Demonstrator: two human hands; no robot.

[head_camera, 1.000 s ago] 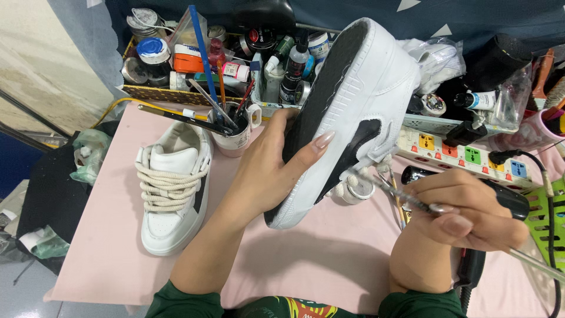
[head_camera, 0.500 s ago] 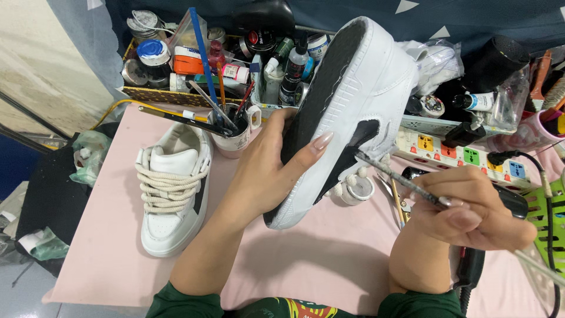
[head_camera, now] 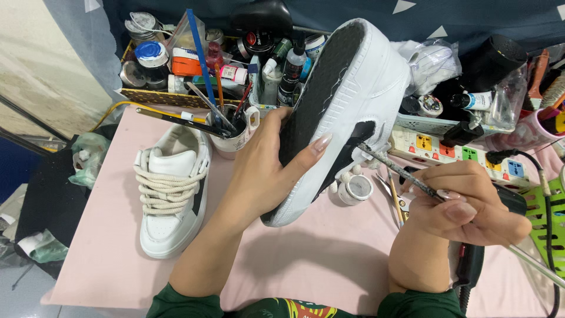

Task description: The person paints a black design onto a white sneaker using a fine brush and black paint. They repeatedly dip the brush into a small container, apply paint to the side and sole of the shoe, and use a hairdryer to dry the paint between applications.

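Note:
My left hand (head_camera: 266, 171) grips a white sneaker (head_camera: 365, 88) held up on its side, dark sole facing me and toe pointing away. My right hand (head_camera: 465, 203) holds a thin paint-stained brush (head_camera: 400, 172), its tip touching the black panel on the shoe's side. The matching white sneaker (head_camera: 170, 188), with cream laces, lies flat on the pink table (head_camera: 329, 259) to the left. A small open jar of white paint (head_camera: 356, 189) stands just below the raised shoe.
A mug of brushes (head_camera: 232, 126) stands behind the lying shoe. A tray of paint bottles and jars (head_camera: 176, 70) fills the back. A power strip (head_camera: 465, 153) with coloured sockets, cables and a black tool (head_camera: 471, 265) lie at the right.
My right hand has brought the brush up and left, so its tip now meets the shoe's black panel. The left hand and the raised shoe have barely shifted.

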